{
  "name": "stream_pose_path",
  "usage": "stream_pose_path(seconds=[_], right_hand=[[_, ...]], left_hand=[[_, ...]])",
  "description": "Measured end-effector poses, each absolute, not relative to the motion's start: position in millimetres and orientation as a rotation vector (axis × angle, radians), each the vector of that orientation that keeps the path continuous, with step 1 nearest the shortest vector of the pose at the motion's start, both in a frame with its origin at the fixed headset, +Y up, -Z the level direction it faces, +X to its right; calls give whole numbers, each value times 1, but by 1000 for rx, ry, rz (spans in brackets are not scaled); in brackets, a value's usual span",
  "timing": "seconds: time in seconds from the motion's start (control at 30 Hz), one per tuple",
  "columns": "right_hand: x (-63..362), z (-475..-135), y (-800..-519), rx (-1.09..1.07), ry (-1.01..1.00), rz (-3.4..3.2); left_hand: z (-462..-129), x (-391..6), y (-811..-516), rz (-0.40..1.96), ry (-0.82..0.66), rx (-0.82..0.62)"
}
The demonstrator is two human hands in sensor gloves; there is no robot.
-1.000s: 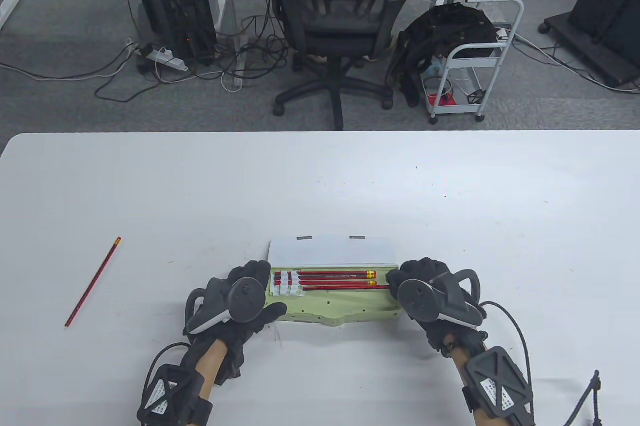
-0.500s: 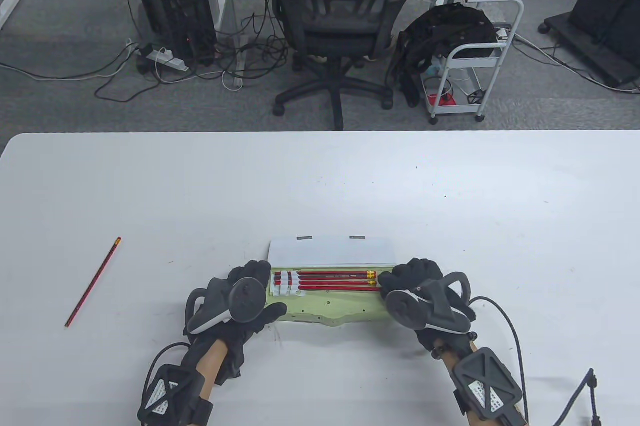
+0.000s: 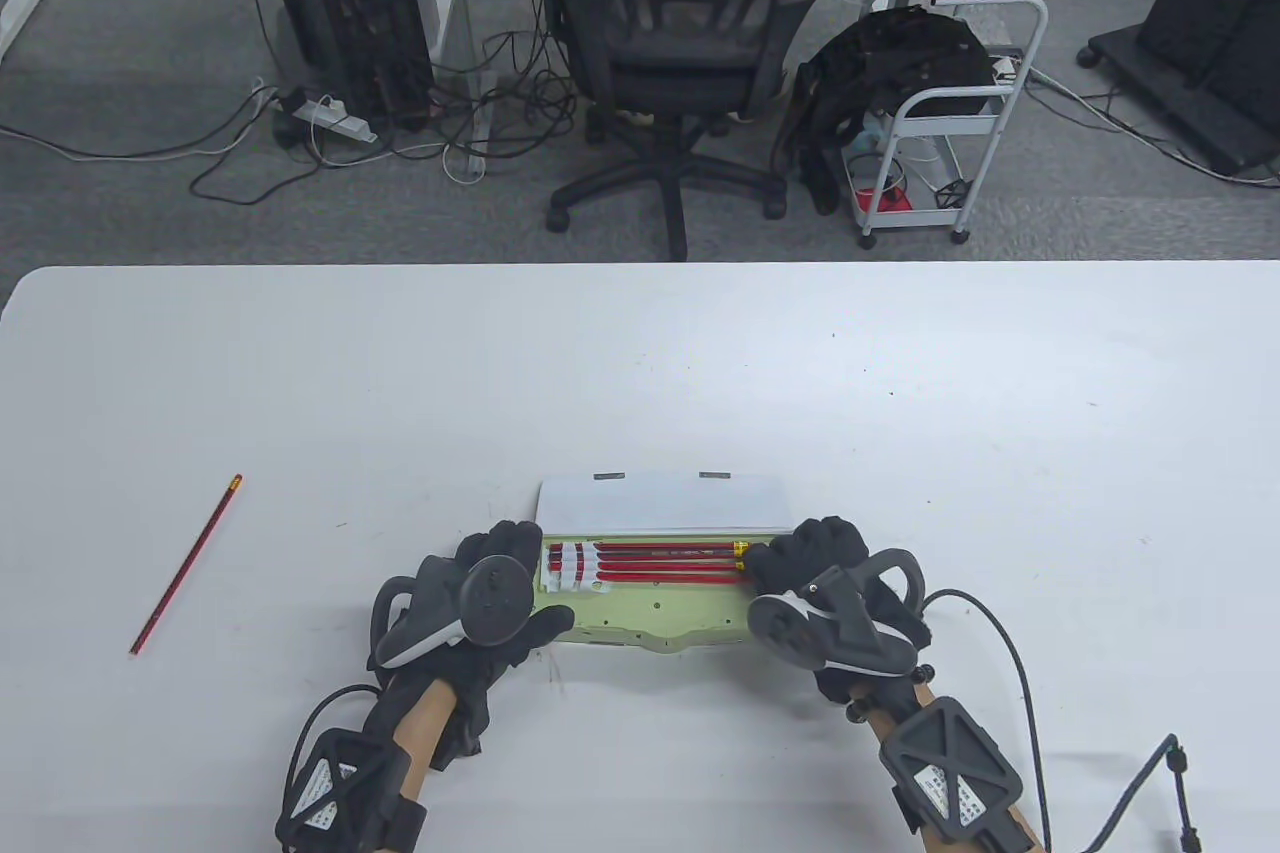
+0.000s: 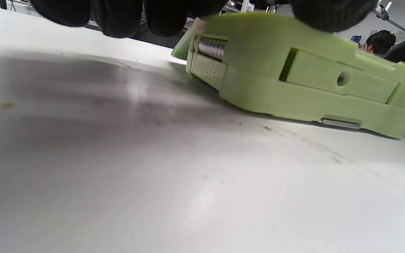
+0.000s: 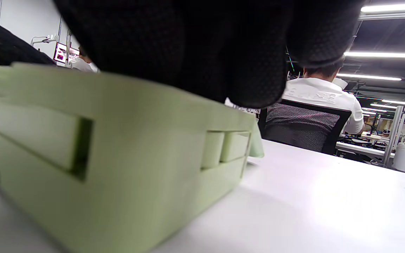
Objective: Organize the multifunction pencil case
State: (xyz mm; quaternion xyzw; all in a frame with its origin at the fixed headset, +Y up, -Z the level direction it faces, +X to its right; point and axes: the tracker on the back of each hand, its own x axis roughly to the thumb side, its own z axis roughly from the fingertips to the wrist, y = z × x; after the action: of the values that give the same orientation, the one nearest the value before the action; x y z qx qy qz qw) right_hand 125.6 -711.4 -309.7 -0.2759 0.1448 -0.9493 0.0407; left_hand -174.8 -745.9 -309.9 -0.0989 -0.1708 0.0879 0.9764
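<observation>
A pale green pencil case [image 3: 655,618] lies open near the table's front edge, its white lid [image 3: 660,499] folded back. Three red pencils [image 3: 660,559] lie side by side in its tray, tips in white holders at the left. My left hand [image 3: 505,583] holds the case's left end, fingers over the top and thumb on the near side, as the left wrist view [image 4: 223,14] shows on the case [image 4: 294,77]. My right hand [image 3: 805,558] lies over the case's right end and covers the pencils' ends; in the right wrist view [image 5: 258,52] its fingers drape over the case [image 5: 118,140]. One more red pencil [image 3: 185,565] lies loose at the far left.
The white table [image 3: 640,363] stretches wide behind and beside the case. Glove cables [image 3: 1020,663] trail at the right front edge. An office chair [image 3: 680,43] and a white cart [image 3: 940,153] stand on the floor beyond the table.
My right hand has slid left onto the case's right end. The nearest pencil, whose end stuck out to the right, now lies in line with the others. The left hand has not moved.
</observation>
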Motion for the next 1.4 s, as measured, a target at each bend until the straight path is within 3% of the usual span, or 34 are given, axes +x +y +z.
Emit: stream_pose_path(seconds=[0.3, 0.77, 1.03, 1.4], right_hand=[[134, -312, -709, -815, 447, -2976], [169, -326, -711, -438, 262, -3176], [156, -329, -718, -418, 139, -3084], [143, -327, -720, -451, 159, -3062]], left_hand=[[-310, -175, -746, 176, -344, -201], [-310, -174, -746, 167, -343, -200], [-310, -174, -746, 167, -343, -201], [-310, -173, -746, 164, -343, -202]])
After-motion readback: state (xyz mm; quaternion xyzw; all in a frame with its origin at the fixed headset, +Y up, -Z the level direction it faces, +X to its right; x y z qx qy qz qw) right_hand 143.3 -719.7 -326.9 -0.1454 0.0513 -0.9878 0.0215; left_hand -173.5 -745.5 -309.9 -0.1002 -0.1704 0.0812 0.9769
